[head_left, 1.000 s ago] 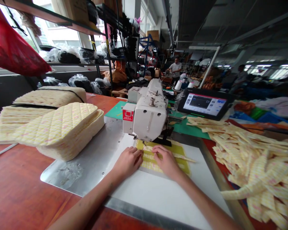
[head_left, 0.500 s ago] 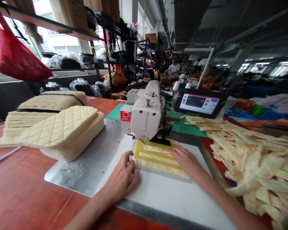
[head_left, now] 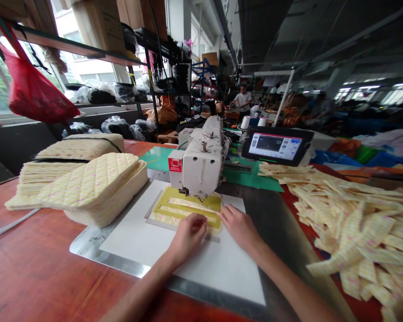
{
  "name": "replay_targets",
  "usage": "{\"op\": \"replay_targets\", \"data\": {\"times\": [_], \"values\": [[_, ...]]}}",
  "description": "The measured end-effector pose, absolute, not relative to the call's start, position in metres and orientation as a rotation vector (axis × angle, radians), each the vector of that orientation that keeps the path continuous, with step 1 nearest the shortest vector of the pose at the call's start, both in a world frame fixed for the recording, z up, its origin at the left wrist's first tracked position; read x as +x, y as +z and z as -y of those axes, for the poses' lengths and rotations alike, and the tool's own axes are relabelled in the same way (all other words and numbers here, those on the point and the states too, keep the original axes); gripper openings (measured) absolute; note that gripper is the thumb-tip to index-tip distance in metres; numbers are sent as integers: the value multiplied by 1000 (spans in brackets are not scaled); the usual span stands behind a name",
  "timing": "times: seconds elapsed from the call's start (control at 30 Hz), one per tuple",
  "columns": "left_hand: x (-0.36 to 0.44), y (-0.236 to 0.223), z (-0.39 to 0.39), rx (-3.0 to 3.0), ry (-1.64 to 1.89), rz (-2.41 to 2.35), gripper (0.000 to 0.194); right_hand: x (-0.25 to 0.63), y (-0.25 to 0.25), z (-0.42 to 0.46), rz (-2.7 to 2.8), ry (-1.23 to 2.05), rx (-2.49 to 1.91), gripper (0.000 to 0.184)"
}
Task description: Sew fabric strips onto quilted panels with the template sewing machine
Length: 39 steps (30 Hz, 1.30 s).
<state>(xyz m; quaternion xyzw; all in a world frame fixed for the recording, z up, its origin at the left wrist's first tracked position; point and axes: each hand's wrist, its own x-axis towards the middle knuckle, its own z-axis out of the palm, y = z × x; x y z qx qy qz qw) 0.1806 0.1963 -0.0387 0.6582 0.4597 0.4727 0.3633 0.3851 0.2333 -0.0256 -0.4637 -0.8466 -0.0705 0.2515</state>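
A yellow-green template [head_left: 188,195] with long slots lies on a white sheet [head_left: 137,243] under the head of a white sewing machine [head_left: 203,165]. Pale yellow patterned fabric shows through the slots. A narrow fabric strip [head_left: 191,204] lies along the upper slot. My left hand [head_left: 190,235] is over the template's near right part, its fingers curled together; whatever is between them is hidden. At the template's right edge, my right hand [head_left: 238,226] has its fingertips closed at the strip's right end.
Stacked quilted pieces [head_left: 97,183] stand on the red table [head_left: 36,259] at left. Loose fabric strips [head_left: 349,223] are heaped at right. Behind the machine are a lit control screen [head_left: 277,145] and thread cones [head_left: 245,122]. A person [head_left: 243,98] is in the background.
The white sheet and template have shifted left beneath the machine head. My left hand has moved right, over the template, with its fingers drawn in. My right hand is now slightly further left.
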Motion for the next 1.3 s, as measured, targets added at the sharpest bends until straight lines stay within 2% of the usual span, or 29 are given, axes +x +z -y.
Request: {"op": "replay_targets", "data": {"times": [0.17, 0.27, 0.37, 0.53, 0.73, 0.87, 1.07, 1.2, 1.3], "values": [[188, -51, -207, 1512, 1302, -1159, 30, 355, -24, -229, 2024, 334, -1139, 17], [190, -48, -202, 1437, 1327, -1105, 37, 353, -21, -221, 1877, 608, -1068, 6], [192, -43, -195, 1329, 1350, -1033, 41, 361, -17, -212, 1829, 768, -1012, 16], [194, -36, -189, 1309, 1400, -1049, 38, 370, -9, -203, 1884, 773, -943, 25], [186, -30, -190, 1542, 1413, -1174, 22, 365, -17, -215, 1912, 614, -953, 27], [179, -20, -189, 1905, 1361, -1256, 7, 362, -23, -226, 1898, 662, -935, 24], [174, 5, -193, 2402, 1089, -1212, 14, 363, -17, -232, 1861, 895, -845, 19], [171, 18, -200, 2645, 887, -1160, 13, 362, -21, -237, 1797, 1014, -883, 29], [168, 22, -207, 2631, 881, -1190, 6, 360, -27, -241, 1761, 1012, -935, 34]]}}
